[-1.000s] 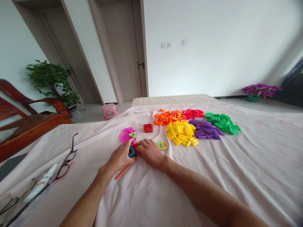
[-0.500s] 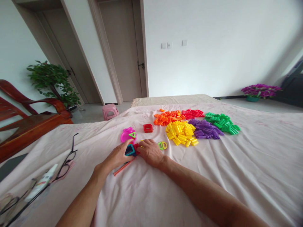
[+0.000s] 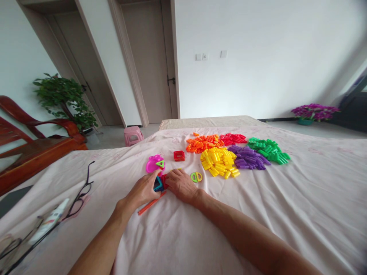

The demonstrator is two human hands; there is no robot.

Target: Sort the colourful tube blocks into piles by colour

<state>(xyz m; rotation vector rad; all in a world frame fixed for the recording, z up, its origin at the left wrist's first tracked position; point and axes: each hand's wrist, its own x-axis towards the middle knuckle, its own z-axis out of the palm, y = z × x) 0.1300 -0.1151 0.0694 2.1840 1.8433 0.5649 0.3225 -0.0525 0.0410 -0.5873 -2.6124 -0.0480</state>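
Observation:
Thumb and fingers of my left hand [image 3: 142, 188] are closed around blue square frame tiles [image 3: 158, 184], just above the cloth. My right hand [image 3: 181, 185] is curled against a red tile [image 3: 164, 180] that meets the blue ones; its fingertips hide most of that piece. Below the left hand lies an orange stick [image 3: 149, 205]. Beyond it are a magenta paw-shaped piece [image 3: 151, 165] and a green triangle frame [image 3: 160, 164]. A stack of red square frames [image 3: 179, 156] stands farther back. Beside the right hand lie green and yellow D-shaped pieces [image 3: 196, 177].
Piles of yellow [image 3: 219, 161], orange [image 3: 204, 143], red [image 3: 233, 138], purple [image 3: 250, 157] and green [image 3: 268, 149] plastic pieces lie at right. Eyeglasses [image 3: 83, 193] and a white tube [image 3: 51, 219] rest at left. A pale cloth [image 3: 258, 214] covers the surface.
My left hand has shifted slightly right, bringing the blue tiles closer to my right hand. The right hand keeps nearly the same spot.

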